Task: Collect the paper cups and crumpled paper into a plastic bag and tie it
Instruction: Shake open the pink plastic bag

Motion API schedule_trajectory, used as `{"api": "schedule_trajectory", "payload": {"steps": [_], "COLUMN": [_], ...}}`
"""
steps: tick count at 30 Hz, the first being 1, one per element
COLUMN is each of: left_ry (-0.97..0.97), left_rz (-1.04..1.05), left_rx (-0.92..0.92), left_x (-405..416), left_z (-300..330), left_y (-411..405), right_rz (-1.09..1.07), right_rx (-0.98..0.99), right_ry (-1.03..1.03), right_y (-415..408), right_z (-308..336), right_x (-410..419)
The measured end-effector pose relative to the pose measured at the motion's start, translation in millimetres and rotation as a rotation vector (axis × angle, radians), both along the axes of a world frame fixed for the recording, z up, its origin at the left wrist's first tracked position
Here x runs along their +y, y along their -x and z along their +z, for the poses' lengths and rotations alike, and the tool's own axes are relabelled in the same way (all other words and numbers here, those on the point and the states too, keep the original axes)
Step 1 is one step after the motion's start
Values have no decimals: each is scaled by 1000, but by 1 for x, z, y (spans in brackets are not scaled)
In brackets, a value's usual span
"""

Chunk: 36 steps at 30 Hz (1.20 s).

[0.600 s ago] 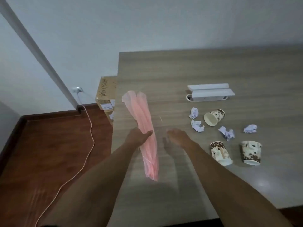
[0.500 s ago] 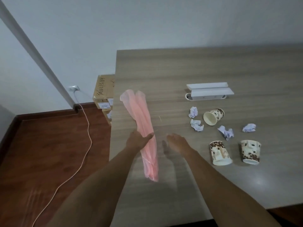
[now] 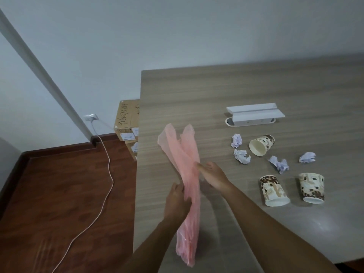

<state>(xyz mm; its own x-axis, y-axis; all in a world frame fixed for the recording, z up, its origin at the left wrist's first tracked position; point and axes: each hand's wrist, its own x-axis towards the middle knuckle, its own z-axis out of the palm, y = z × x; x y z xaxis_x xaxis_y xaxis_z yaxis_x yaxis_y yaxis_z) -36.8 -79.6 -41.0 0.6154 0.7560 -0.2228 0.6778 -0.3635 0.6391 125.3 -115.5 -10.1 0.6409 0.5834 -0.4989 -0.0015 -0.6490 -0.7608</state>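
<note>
A long pink plastic bag (image 3: pixel 187 160), still folded flat, is held above the wooden table (image 3: pixel 216 89). My left hand (image 3: pixel 177 201) grips its middle. My right hand (image 3: pixel 213 175) pinches the bag's edge a little higher up. To the right lie three patterned paper cups: one on its side (image 3: pixel 262 144) and two standing upside down (image 3: pixel 272 191) (image 3: pixel 312 187). Several crumpled white paper balls lie around them, such as one (image 3: pixel 237 140) left of the tipped cup and another (image 3: pixel 307 157) at the far right.
A white plastic cable box (image 3: pixel 254 114) sits on the table behind the cups. Off the table's left edge stand stacked cardboard boxes (image 3: pixel 128 123) on a dark wooden floor, with a white cable (image 3: pixel 106 184) trailing from a wall socket.
My right hand has come across from the bare table and taken hold of the bag's edge. My left hand has slid lower on the bag.
</note>
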Motion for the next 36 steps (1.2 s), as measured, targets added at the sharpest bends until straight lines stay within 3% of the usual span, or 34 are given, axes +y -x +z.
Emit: {"api": "schedule_trajectory", "payload": {"steps": [4, 8, 11, 15, 19, 22, 24, 26, 29, 31, 33, 36], "left_ry": [-139, -129, -53, -13, 288, 343, 441, 487, 343, 260, 232, 153], "left_rz": [-130, -182, -68, 167, 399, 377, 240, 23, -291, -411, -414, -303], "left_rx": [-66, -140, -241, -525, -837, -935, -897, -688, -287, -140, -135, -285], "left_x": [-11, -7, 8, 56, 115, 143, 158, 166, 159, 151, 143, 127], "left_z": [9, 26, 41, 79, 170, 247, 291, 323, 343, 342, 337, 327], "left_y": [12, 21, 23, 12, -18, -34, -39, -41, -40, -41, -43, -47], "right_rz": [-138, -232, -214, -125, -36, 10, 34, 45, 37, 25, 10, -75], "right_rx": [131, 56, -48, -170, -304, -366, -365, -347, -337, -365, -416, -536], "right_ry": [-135, -245, -359, -492, -617, -695, -705, -708, -689, -666, -661, -577], "right_y": [1, 0, -1, -8, -7, -5, -6, -8, -11, -12, -14, -13], "right_z": [16, 36, 57, 89, 131, 155, 164, 170, 175, 177, 175, 178], "right_x": [10, 17, 16, 6, -11, -21, -23, -23, -23, -22, -21, -21]}}
